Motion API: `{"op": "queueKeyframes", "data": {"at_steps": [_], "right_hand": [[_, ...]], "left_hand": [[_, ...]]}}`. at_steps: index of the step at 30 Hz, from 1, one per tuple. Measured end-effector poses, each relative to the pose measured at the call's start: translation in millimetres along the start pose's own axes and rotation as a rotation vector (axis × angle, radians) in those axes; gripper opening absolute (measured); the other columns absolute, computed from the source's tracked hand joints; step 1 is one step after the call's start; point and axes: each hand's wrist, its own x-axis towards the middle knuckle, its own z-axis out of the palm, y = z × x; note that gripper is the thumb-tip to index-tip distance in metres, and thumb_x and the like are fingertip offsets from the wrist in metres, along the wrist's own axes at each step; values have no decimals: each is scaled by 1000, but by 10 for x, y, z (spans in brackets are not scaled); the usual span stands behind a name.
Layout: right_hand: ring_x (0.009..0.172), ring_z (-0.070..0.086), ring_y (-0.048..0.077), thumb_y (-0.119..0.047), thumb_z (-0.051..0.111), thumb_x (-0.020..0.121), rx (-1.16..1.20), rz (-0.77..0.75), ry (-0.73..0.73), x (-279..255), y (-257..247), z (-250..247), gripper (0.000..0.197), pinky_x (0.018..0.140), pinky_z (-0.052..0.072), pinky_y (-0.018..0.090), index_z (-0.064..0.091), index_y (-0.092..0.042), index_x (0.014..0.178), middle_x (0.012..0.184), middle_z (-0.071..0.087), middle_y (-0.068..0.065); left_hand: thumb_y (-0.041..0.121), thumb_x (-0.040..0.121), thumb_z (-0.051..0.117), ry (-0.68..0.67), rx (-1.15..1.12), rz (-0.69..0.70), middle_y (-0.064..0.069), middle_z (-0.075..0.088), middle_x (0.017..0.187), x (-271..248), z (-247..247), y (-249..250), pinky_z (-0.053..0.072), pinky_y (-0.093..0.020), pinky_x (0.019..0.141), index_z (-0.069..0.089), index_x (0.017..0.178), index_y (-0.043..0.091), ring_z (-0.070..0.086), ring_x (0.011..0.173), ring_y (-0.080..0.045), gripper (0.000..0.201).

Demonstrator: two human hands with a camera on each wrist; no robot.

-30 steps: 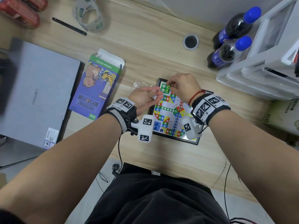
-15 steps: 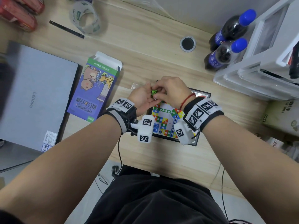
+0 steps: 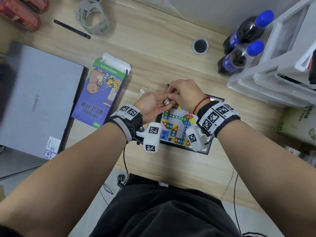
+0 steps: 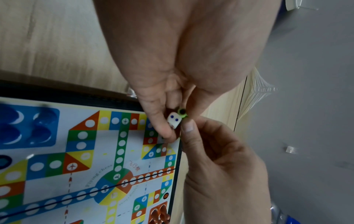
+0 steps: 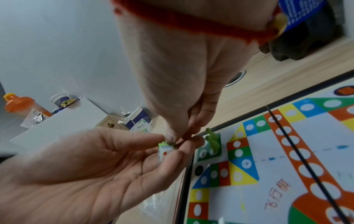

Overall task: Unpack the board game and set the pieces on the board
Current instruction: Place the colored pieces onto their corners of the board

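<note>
The colourful flying-chess board (image 3: 174, 129) lies flat on the desk in front of me. My left hand (image 3: 153, 104) is palm up at its far left corner, fingers nearly straight. A white die (image 3: 167, 101) and a small green piece (image 4: 181, 111) rest on those fingers. My right hand (image 3: 171, 95) reaches over from the right, and its thumb and forefinger pinch the green piece (image 5: 163, 144) just above the die (image 5: 164, 151). Two green pieces (image 5: 211, 141) stand in the green corner. Blue pieces (image 4: 28, 125) fill the blue corner and orange ones (image 4: 160, 213) the orange corner.
The opened purple game box (image 3: 102, 93) lies left of the board, with a closed laptop (image 3: 34, 100) beyond it. A clear plastic bag (image 3: 145, 90) sits under my left hand. Two dark bottles (image 3: 239, 55) and white plastic drawers (image 3: 282, 65) stand at the right.
The right hand left the board's green corner, where it had set down a green piece, and came back to the left palm, now pinching another. The left hand barely moved.
</note>
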Motion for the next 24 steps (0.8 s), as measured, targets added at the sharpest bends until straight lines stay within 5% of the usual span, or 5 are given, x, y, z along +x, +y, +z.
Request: {"op": "queueKeyframes", "data": {"at_steps": [5,16,24], "right_hand": [[75,64,14,-14,66,82,81,55,185,-34,136,-118,7,80,55,31,68,-14,89,79,70,0],[86,61,22,-16,58,77,-175,40,39,93,77,34,17,75,53,38,69,-22,88,86,67,-1],[89,59,22,-19,61,75,-143,44,53,88,82,71,21,76,53,39,66,-23,95,91,63,0]], "left_hand": [[-2,99,45,91,-13,41,-17,67,109,14,-110,31,58,-23,80,52,126,-5,69,94,-22,28],[4,96,56,205,-78,61,-17,65,96,30,-138,12,59,-20,68,52,128,-9,71,75,-16,35],[4,94,59,195,-44,67,-11,67,98,54,-151,-5,58,-22,79,56,124,-6,69,81,-16,32]]}}
